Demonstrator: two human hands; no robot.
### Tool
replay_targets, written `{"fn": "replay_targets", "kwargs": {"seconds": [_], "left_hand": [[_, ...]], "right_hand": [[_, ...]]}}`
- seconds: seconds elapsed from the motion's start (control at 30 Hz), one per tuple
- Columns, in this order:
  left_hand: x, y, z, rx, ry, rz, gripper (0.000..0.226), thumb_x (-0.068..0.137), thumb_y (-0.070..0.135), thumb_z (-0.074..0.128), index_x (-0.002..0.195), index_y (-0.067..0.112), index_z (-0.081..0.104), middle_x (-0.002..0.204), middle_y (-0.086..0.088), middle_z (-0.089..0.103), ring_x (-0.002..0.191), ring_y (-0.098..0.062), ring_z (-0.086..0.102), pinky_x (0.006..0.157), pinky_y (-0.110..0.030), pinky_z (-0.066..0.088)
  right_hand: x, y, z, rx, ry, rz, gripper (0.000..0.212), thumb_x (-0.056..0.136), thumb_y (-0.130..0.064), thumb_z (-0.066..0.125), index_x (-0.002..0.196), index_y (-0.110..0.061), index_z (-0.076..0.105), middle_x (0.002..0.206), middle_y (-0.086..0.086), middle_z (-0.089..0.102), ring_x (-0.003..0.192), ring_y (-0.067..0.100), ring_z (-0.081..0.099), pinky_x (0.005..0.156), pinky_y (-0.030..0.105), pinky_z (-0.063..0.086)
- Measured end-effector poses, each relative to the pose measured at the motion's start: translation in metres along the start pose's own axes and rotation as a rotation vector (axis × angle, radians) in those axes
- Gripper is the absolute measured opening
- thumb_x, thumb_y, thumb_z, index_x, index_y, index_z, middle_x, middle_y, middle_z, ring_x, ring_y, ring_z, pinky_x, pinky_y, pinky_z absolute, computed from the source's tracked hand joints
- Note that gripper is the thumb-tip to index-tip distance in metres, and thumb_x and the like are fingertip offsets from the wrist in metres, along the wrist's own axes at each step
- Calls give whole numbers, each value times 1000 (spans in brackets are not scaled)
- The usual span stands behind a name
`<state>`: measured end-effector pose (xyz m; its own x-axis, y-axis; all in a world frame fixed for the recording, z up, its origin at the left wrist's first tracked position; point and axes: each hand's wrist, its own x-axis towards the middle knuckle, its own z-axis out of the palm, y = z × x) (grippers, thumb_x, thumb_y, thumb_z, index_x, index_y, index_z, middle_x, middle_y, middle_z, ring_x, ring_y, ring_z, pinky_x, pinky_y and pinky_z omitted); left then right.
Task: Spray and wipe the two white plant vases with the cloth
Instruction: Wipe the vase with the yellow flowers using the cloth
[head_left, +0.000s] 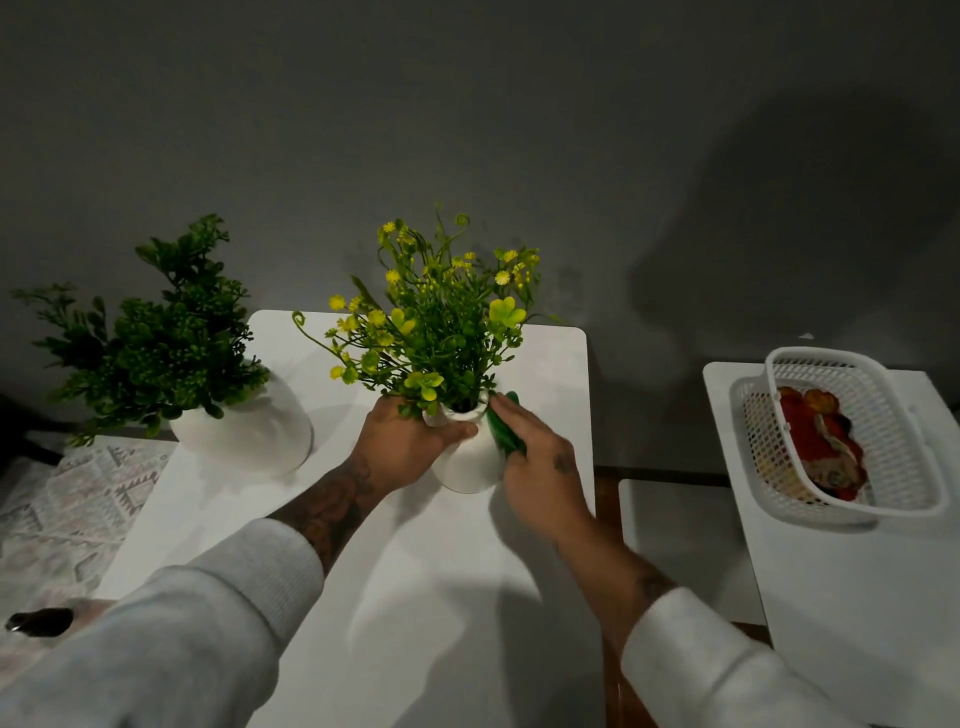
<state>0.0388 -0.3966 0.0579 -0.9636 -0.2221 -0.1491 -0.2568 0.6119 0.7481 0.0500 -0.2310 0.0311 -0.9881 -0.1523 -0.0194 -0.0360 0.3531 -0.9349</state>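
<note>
A white vase with yellow-flowered green stems stands in the middle of the white table. My left hand grips its neck from the left. My right hand presses a green cloth against the vase's right shoulder; most of the cloth is hidden under the palm. A second white vase with dark green foliage stands at the table's left edge, apart from both hands. No spray bottle is in view.
A white plastic basket holding red and orange items sits on a white surface to the right. A lower white surface lies between the two tables. A patterned rug covers the floor at left. A grey wall stands behind.
</note>
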Motion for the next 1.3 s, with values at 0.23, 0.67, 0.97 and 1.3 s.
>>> {"fn": "replay_targets", "kwargs": {"seconds": [0.23,0.67,0.97,1.3], "left_hand": [[1,4,-2,36,-12,33,49,66,44,83,112,36,67,105,22,62,96,1,52,84,-15,35],[0,5,-4,76,-42,47,50,67,48,81,114,37,66,117,16,65,107,-8,57,87,-19,38],[-2,5,-3,48,-16,60,45,68,45,81,109,33,69,109,16,68,102,-7,59,85,-19,40],[-1,6,-4,39,-34,31,44,66,40,84,107,31,71,109,13,69,101,-6,59,85,-19,41]], "right_hand": [[25,-4,-4,-89,-40,59,68,79,15,40,136,-18,55,145,2,49,135,17,42,111,17,27],[29,-4,-5,-82,-37,52,68,78,16,39,135,-16,56,143,4,52,132,18,45,107,15,32],[-24,4,10,-97,61,-123,62,82,21,47,136,-9,54,144,2,49,138,11,37,116,20,24],[13,-10,-4,-102,-22,-4,67,78,18,41,135,-13,56,145,3,50,137,17,41,117,29,28]]}}
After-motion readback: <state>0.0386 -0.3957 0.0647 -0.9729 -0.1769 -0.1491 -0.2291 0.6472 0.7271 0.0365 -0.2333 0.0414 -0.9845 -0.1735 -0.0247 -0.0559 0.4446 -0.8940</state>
